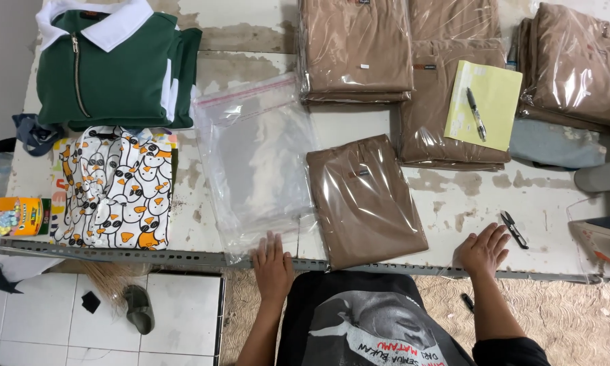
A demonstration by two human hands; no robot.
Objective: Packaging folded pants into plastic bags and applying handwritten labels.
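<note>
A folded green zip-collar shirt lies beside a duck-print garment, with a pen resting on a yellow notepad near thread snips.

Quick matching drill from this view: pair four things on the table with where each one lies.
1 pen
2 empty clear bag
3 thread snips
4 green zip top

a far left corner of the table
b just beyond the right hand
c on the yellow pad
d under the left hand's fingertips

Pairs: 1-c, 2-d, 3-b, 4-a
</note>
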